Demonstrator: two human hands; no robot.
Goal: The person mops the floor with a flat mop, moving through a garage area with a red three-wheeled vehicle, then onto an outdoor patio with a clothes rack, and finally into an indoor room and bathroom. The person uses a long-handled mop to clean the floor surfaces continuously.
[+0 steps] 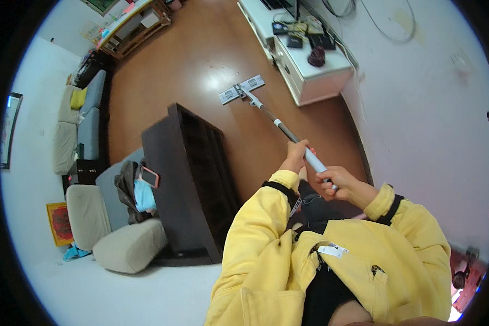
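Note:
Both my hands are wrapped around the handle of a flat mop [289, 135]. My left hand [295, 156] grips the pole farther down, where the grey metal tube meets the pale grip. Near the top end of the handle, my right hand [337, 179] is closed around it, closer to my body. The pole slants away from me toward the upper left. Its wide, flat grey mop head [242, 89] lies on the brown floor [201, 54], left of the white cabinet.
A white TV cabinet [323, 76] with small boxes and a dark bundle stands ahead, right. To my left is a dark wooden cabinet [171, 179]. Beyond it, a grey sofa [92, 136] runs along the wall, and a phone [149, 177] rests near clothes. A table [133, 24] stands far left.

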